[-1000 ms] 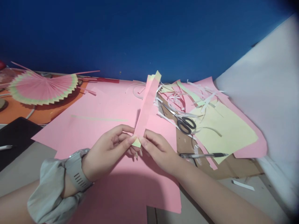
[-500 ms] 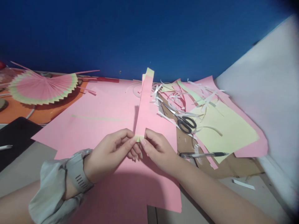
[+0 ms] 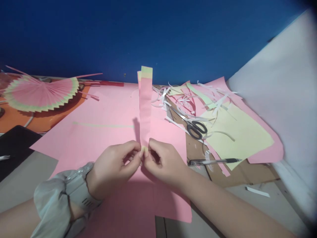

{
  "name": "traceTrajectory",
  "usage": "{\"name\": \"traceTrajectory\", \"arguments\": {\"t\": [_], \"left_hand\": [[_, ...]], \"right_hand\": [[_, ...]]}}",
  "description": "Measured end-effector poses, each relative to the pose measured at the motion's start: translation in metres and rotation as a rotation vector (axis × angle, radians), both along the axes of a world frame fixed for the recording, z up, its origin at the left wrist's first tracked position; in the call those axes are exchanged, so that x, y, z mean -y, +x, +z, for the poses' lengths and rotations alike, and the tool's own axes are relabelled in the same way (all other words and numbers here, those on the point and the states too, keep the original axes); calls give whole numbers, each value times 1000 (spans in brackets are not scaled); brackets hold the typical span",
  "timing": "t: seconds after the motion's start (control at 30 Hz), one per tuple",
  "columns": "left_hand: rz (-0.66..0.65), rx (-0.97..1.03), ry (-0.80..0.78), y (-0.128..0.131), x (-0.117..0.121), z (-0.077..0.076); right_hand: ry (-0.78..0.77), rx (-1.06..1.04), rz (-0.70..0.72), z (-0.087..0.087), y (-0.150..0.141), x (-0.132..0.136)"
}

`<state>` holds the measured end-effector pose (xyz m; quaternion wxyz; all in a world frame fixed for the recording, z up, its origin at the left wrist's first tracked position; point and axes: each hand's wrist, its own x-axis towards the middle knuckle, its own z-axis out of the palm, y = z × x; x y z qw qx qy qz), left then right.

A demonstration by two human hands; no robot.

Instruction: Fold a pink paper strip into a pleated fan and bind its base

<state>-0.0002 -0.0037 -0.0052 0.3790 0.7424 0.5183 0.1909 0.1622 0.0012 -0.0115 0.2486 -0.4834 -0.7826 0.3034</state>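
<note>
A folded paper strip (image 3: 145, 105), pink with pale yellow-green ends, stands upright between my hands, its far end splayed into layers. My left hand (image 3: 119, 162) pinches its near end from the left, thumb against fingers. From the other side, my right hand (image 3: 165, 162) pinches the same end, the two thumbs almost touching. The fingertips hide part of that yellow end. Beneath both hands lie large pink paper sheets (image 3: 104, 109). A pleated pink paper fan (image 3: 44, 94) with a yellow-green zigzag edge rests at the far left.
Black-handled scissors (image 3: 195, 129) lie right of the hands, beside white and pink paper scraps (image 3: 185, 102). A pen (image 3: 214, 161) lies near a yellow sheet (image 3: 237, 132). On the left is a black flat object (image 3: 17, 145). A blue wall (image 3: 158, 36) rises behind.
The strip has swung from a rightward lean to nearly upright, its top shifting left. Both hands have drawn slightly lower, with the fingers bunched closer at its near end.
</note>
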Motion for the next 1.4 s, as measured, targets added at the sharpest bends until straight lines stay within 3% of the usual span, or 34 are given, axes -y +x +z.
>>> {"name": "traceTrajectory", "arguments": {"t": [0.23, 0.47, 0.67, 0.77, 0.93, 1.17, 1.4], "left_hand": [[1, -30, 71, 1, 0, 2], [2, 476, -231, -1, -4, 1], [-53, 565, -368, -2, -4, 0], [-56, 560, -391, -1, -3, 0], [-48, 566, -389, -2, -4, -2], [-72, 600, -360, -1, -6, -2], [-87, 559, -270, -1, -3, 1]], "right_hand": [[-69, -74, 5, -1, 4, -1], [-295, -516, 154, -3, 8, -9], [-537, -763, 264, -7, 9, -12], [-538, -751, 282, -5, 7, -12], [-441, -607, 140, 1, 7, -12], [-389, -551, 131, 3, 7, -11], [-401, -501, 63, 0, 6, -9]]}}
